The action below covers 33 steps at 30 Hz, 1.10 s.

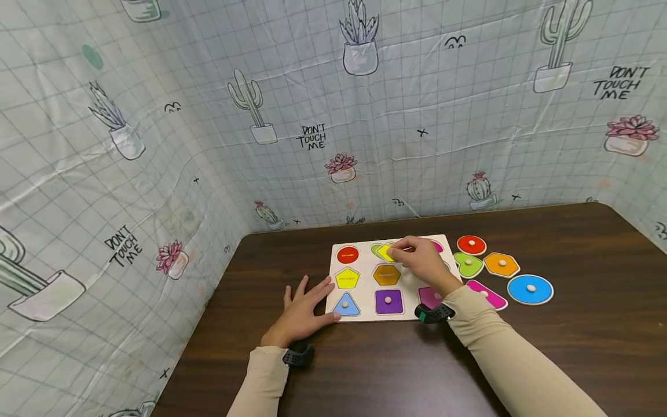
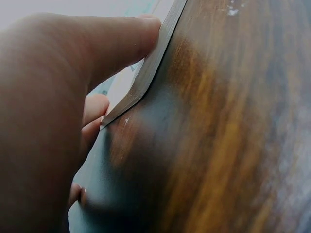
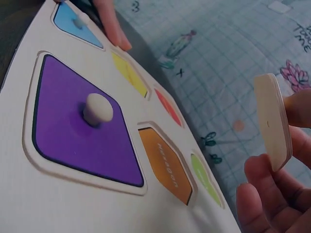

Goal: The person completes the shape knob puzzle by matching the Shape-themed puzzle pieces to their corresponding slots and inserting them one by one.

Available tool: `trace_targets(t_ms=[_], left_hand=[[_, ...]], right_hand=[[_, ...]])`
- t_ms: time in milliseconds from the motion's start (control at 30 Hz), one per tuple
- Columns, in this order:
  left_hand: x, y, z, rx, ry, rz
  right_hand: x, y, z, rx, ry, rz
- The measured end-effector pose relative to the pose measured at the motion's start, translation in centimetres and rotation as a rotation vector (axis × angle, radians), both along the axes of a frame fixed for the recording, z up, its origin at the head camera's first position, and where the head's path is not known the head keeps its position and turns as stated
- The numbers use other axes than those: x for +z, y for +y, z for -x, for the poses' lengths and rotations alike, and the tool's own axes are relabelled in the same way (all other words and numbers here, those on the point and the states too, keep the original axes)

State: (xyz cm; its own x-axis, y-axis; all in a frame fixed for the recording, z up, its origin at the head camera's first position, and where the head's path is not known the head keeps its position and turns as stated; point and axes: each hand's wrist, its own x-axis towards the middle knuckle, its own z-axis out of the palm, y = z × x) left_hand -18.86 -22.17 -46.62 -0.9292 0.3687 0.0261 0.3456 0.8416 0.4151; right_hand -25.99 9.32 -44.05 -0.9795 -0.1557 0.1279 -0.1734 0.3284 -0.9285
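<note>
My right hand point(image 1: 421, 262) pinches a yellow puzzle piece point(image 1: 383, 252) just above the white shape puzzle board point(image 1: 362, 292). In the right wrist view its bare wooden underside point(image 3: 270, 124) faces the camera, tilted off the board. Beneath it in the head view is a green recess, partly covered. With fingers spread, my left hand point(image 1: 299, 314) rests at the board's left edge, the thumb on its near left corner. A blue triangle point(image 1: 344, 310) and a purple square point(image 1: 389, 308) with knobs sit in the near row. Recesses marked Circular, Pentagon and Hexagon show their printed colours.
Right of the board lie loose knobbed pieces: a red circle point(image 1: 471, 237), a green heart point(image 1: 466, 267), an orange hexagon point(image 1: 495, 268), a blue oval point(image 1: 539, 294) and a pink piece point(image 1: 500, 302). A patterned cloth point(image 1: 417, 174) hangs behind the brown table point(image 1: 375, 359).
</note>
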Motion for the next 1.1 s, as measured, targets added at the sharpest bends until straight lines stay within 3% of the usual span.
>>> trace_targets(t_ms=[400,1100], left_hand=[[-0.1,0.1,0.0,0.000,-0.013,0.002],[0.3,0.1,0.1,0.004,-0.031,0.011]], right_hand=[[-0.5,-2.4,0.4,0.003,0.007,-0.135],[-1.1,-6.1,0.8,0.033,0.035,-0.220]])
